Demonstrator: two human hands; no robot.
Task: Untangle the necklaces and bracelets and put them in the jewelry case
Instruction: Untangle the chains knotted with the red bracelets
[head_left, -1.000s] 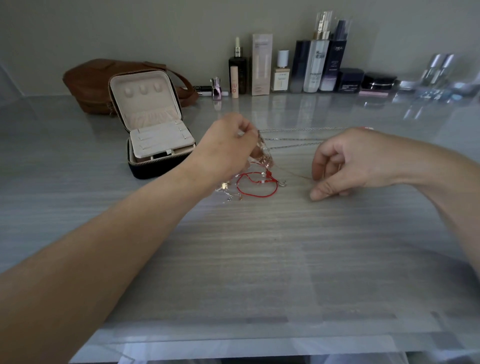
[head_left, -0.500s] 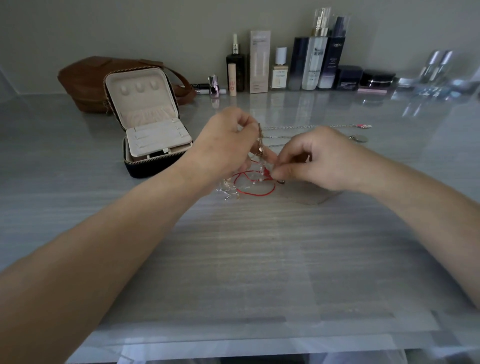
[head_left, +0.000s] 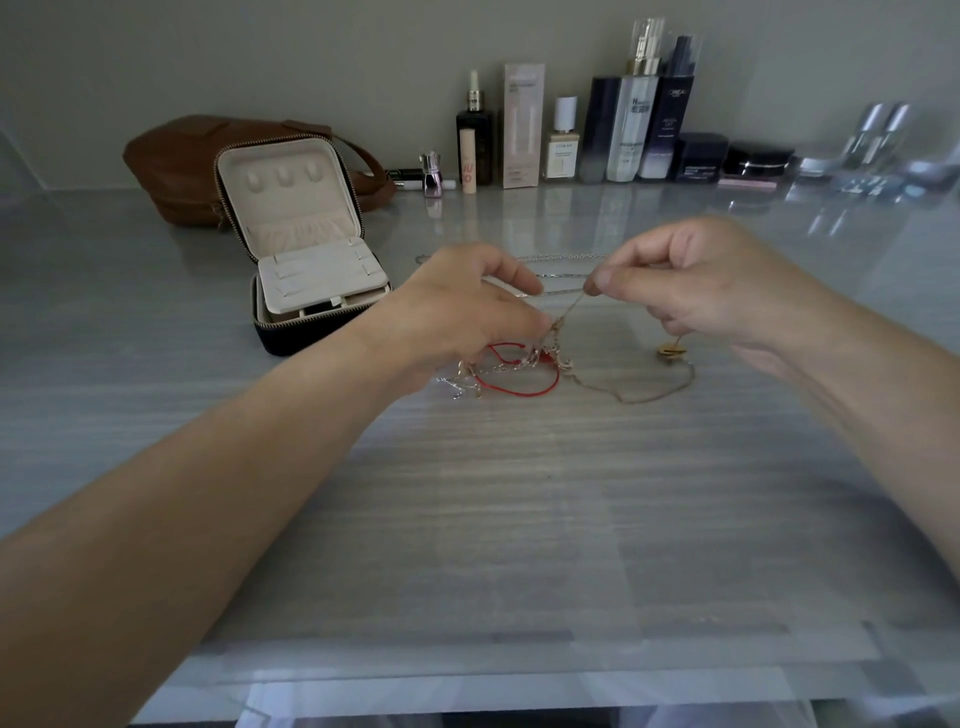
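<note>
Table (head_left: 519, 519): gold chain (head_left: 631, 401) lies looped right of the tangle (head_left: 540, 358). Red cord bracelet (head_left: 524, 393) sits at the tangle's near edge. Left hand (head_left: 467, 312) pinches the tangle's top. Right hand (head_left: 717, 286), against the left half a second ago, has drawn away right of the tangle, thumb and forefinger pinching the gold chain taut. Gold pendant (head_left: 670, 349) now exposed. Silver chains (head_left: 566, 256) just behind the tangle. Jewelry case (head_left: 291, 208) open, left of and behind the tangle, with a brown bag (head_left: 176, 166) beyond it. Bottles (head_left: 623, 130) farthest back.

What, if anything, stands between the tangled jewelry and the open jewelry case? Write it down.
Nothing visible on the table. The jewelry case stands open, left of the tangle. Only the person's own left hand, pinching the tangle, lies over that stretch and hides part of it.
</note>
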